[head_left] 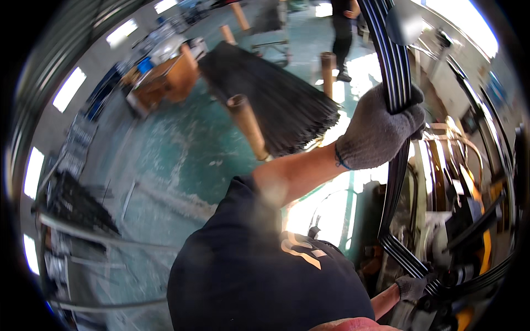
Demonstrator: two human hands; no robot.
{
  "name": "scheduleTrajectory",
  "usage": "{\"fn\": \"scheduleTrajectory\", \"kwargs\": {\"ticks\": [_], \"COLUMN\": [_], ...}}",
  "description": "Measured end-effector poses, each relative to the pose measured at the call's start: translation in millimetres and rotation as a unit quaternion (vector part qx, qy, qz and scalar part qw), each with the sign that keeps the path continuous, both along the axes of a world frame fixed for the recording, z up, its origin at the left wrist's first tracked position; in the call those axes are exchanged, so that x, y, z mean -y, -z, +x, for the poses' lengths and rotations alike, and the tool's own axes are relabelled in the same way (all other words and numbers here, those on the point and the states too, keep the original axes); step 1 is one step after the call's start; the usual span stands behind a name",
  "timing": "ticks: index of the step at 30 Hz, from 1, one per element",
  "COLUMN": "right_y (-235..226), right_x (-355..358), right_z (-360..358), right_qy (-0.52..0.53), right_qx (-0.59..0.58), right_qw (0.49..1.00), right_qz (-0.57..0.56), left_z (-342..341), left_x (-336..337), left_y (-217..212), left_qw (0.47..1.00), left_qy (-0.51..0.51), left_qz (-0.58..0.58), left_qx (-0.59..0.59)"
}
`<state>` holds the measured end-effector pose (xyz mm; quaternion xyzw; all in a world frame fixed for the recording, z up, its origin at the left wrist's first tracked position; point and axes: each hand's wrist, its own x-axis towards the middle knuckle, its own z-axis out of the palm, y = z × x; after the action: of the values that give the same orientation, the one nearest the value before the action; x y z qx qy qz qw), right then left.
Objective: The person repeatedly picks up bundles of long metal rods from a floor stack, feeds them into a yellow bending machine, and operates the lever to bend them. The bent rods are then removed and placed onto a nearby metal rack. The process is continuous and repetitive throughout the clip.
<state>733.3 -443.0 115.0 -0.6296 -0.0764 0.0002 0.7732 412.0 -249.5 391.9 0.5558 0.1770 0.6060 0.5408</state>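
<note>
A bundle of black strips stands at 2 o'clock, inside the left hand, whose gloved fingers curl tightly round it. From that grip its long axis runs 12 to 6, then kinks toward 4 o'clock, where the right hand is nearer the bend; whether those fingers pinch it, I cannot tell. A dark pile lies at 12, 1 other person at 1.

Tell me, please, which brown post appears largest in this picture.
The brown post beside the black strip pile's near-left edge; it looks thicker and closer than all the rest.
</note>
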Motion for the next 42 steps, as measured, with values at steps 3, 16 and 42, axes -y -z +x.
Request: {"fn": "scheduleTrajectory", "kwargs": {"ticks": [3, 16, 42], "right_y": [21, -47, -478], "right_x": [-59, -131, 228], "right_z": [-24, -234, -720], "right_qy": [-0.161, -0.602, -0.704], "right_qx": [-0.117, -0.008, 0.481], "right_qw": [0.978, 0.797, 0.332], "right_qz": [0.068, 0.05, 0.403], "left_z": [-88, -224, -609], "left_x": [38, 320, 722], "left_y": [16, 61, 122], "left_qw": [0.989, 0.801, 0.611], "left_qy": [-0.138, -0.585, -0.766], "left_qz": [-0.013, 0.005, 0.068], "left_qx": [0.04, 0.129, 0.185]}}
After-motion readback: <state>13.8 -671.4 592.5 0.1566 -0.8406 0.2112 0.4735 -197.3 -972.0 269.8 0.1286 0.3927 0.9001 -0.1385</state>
